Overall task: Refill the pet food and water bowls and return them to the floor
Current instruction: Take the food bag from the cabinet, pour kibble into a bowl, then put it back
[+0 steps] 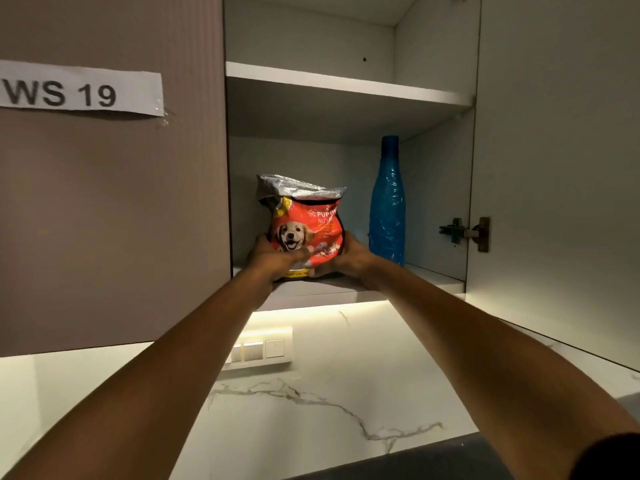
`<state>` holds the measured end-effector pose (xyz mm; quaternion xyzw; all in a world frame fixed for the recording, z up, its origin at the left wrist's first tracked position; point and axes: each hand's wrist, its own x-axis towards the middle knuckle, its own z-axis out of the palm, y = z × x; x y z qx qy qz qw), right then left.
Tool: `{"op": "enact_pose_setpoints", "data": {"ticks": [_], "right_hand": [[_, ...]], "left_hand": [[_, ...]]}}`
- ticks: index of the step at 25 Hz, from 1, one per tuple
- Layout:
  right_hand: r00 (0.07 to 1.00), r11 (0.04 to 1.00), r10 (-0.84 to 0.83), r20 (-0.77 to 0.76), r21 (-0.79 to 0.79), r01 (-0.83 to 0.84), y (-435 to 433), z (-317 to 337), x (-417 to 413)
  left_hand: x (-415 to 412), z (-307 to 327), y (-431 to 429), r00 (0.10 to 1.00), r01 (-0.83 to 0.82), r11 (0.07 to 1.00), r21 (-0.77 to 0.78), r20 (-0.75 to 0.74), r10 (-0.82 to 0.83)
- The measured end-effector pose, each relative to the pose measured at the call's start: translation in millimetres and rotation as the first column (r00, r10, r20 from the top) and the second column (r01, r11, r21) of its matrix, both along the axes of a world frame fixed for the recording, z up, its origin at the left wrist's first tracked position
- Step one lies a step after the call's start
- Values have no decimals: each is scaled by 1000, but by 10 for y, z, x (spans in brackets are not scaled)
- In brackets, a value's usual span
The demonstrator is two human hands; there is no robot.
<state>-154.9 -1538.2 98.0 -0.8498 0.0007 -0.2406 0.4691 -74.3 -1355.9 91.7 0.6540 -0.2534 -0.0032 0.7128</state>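
A red puppy food bag (306, 223) with a dog's picture and a rolled silver top stands on the lower shelf (429, 277) of an open wall cabinet. Both arms reach up to it. My left hand (273, 258) grips the bag's lower left side, with the thumb across its front. My right hand (349, 259) grips the lower right side. A tall blue plastic bottle (388, 209) stands upright just right of the bag, apart from my hands. No bowls are in view.
The cabinet's right door (561, 168) hangs open with its hinge (465, 233) showing. A shut door on the left carries a "WS 19" label (79, 90). The upper shelf (346, 83) holds nothing visible. Below are a lit marble backsplash with a switch panel (261, 349).
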Motion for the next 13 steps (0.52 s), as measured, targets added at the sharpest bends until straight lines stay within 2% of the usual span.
{"op": "enact_pose_setpoints", "data": {"ticks": [4,8,11,13], "right_hand": [[999,995,17,28,-98,-14,80,61,-465],[998,997,-12,62,-71,16,231,13,-1124],[980,997,-63,190,-35,71,428,-104,-1610],[965,998,-42,259,-23,50,579,-229,-1939]], "left_hand": [[-313,65,141,996,70,996,46,45,-72],[-902,43,420,981,83,982,168,157,-110],[-1381,23,650,960,119,981,151,234,-153],[-1670,-71,802,948,149,981,121,266,-177]]}}
